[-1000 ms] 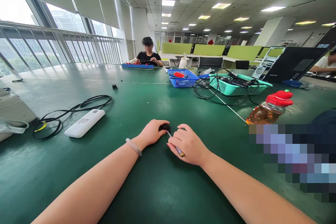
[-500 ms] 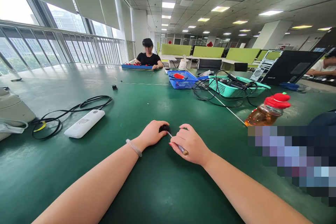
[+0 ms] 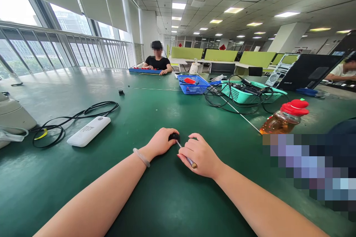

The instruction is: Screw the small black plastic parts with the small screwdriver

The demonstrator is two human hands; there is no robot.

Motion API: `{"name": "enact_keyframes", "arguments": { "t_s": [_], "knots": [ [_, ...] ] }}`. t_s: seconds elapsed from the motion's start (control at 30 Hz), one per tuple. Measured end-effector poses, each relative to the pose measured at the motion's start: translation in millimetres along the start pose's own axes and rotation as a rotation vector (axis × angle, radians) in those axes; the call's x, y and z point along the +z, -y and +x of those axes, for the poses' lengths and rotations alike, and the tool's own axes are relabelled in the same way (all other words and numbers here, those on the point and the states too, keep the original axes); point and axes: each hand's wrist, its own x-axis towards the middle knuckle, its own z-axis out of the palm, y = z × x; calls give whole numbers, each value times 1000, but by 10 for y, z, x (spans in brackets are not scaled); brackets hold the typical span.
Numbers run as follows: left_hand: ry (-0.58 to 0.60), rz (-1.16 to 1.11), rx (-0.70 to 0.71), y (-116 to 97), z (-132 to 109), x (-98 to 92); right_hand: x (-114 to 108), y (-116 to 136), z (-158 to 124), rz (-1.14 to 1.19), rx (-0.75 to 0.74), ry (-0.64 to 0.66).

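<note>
Yeah, the bare left hand (image 3: 161,141) is curled into a pinch, bare left forearm (image 3: 102,189) slanting back behind it. Just to its right, a bare, red-nailed right hand (image 3: 198,155), fingers bent in a grip.

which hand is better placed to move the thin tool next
Probably the right hand: it grips the tool, with the tip at or very near the small black part. The left hand is occupied, holding that part.

The tool (image 3: 191,162) looks like shiny metal, the tabletop (image 3: 139,118) smooth and glossy.
</note>
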Motion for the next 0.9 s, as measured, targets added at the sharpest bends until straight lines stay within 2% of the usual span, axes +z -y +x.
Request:
{"name": "enact_keyframes", "arguments": {
  "t_s": [0.27, 0.4, 0.6, 0.8, 0.9],
  "knots": [
    [-1, -7, -41, -38, -2, -19, 132, 76, -2, -23, -29, 95],
    [-8, 4, -99, -26, -8, -6, 89, 35, -3, -9, 7, 85],
    [-15, -34, -90, -7, -3, -2, -10, -50, 7, 5, 42, 26],
    [-17, -45, -102, -9, 3, -4, 19, -72, -2, 22, 59, 40],
    [-21, -43, -115, -20, 2, -4, 28, -89, -12, 86, 129, 58]
  ]
}}
